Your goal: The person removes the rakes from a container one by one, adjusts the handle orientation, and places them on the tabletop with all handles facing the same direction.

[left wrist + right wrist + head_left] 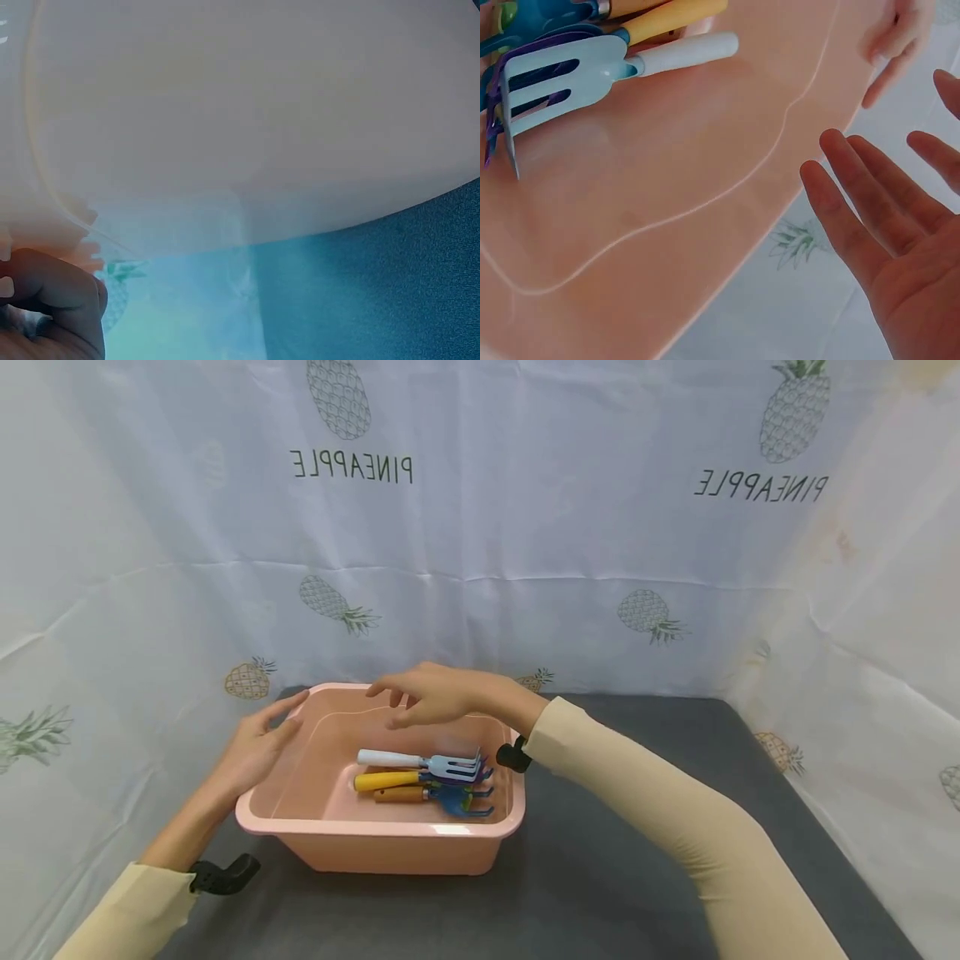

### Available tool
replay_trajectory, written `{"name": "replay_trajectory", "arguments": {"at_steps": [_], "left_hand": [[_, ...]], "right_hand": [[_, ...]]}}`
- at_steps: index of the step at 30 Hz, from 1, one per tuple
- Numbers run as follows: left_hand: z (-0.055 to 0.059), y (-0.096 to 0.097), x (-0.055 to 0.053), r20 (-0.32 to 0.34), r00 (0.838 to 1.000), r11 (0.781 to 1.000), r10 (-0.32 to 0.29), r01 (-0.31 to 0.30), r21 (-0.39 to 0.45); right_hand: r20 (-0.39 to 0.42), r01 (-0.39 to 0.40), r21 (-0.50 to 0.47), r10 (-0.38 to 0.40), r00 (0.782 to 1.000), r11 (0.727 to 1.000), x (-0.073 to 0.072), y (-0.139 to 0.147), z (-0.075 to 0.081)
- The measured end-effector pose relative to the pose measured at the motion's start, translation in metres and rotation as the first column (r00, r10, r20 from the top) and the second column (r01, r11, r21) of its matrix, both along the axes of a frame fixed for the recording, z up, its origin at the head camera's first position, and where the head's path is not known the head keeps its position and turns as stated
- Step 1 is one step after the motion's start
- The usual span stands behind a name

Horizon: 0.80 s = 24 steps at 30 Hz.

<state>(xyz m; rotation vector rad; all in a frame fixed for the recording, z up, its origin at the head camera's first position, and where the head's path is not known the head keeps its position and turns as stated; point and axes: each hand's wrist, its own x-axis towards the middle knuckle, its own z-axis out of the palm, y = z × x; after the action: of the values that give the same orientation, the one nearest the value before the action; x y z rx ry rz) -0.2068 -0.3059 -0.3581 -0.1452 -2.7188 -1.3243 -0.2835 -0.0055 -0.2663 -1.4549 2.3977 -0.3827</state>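
A pink plastic basin stands on the dark tabletop, and in it lies a small pile of garden hand tools. On top is a light blue hand fork with a white handle. Below it are a yellow-handled tool and a brown-handled tool, with blue and purple metal heads overlapping. My left hand grips the basin's left rim near the back corner, thumb to the inside. Above the back of the basin, my right hand holds nothing, its fingers spread and loosely bent in the right wrist view.
Dark grey tabletop extends to the right and front of the basin. A pale cloth with pineapple prints hangs behind and along both sides. Each wrist carries a black camera mount.
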Motion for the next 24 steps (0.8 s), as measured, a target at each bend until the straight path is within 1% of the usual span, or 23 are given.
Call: {"name": "replay_trajectory", "arguments": {"at_steps": [6,9,14,18,20,21,24], "left_hand": [[-0.001,0.0,-0.001,0.002,1.0,1.0,0.003,-0.003,-0.024],[-0.001,-0.002,-0.001,0.003,1.0,1.0,0.003,-0.003,-0.013],[-0.001,-0.002,-0.001,0.01,1.0,1.0,0.006,-0.006,-0.021],[-0.001,-0.002,-0.001,0.018,1.0,1.0,0.008,-0.007,-0.018],[-0.001,-0.001,0.0,0.017,1.0,1.0,0.011,-0.011,-0.02],[-0.001,-0.001,0.0,0.016,1.0,1.0,0.013,-0.012,-0.021],[-0.001,0.001,0.001,0.016,1.0,1.0,0.014,-0.014,-0.02]], "right_hand": [[0.04,0.02,-0.007,-0.02,0.999,1.0,-0.009,-0.013,-0.014],[0.034,0.034,0.008,-0.034,0.999,0.999,-0.013,-0.021,-0.022],[0.022,0.068,0.025,-0.068,0.997,0.997,-0.016,-0.034,-0.037],[0.112,0.109,0.043,-0.113,0.987,0.993,-0.017,-0.039,-0.048],[0.142,0.123,0.067,-0.132,0.981,0.99,-0.017,-0.04,-0.053],[0.15,0.125,0.08,-0.136,0.979,0.989,-0.018,-0.041,-0.056],[0.135,0.119,0.119,-0.135,0.982,0.986,-0.019,-0.042,-0.063]]}}
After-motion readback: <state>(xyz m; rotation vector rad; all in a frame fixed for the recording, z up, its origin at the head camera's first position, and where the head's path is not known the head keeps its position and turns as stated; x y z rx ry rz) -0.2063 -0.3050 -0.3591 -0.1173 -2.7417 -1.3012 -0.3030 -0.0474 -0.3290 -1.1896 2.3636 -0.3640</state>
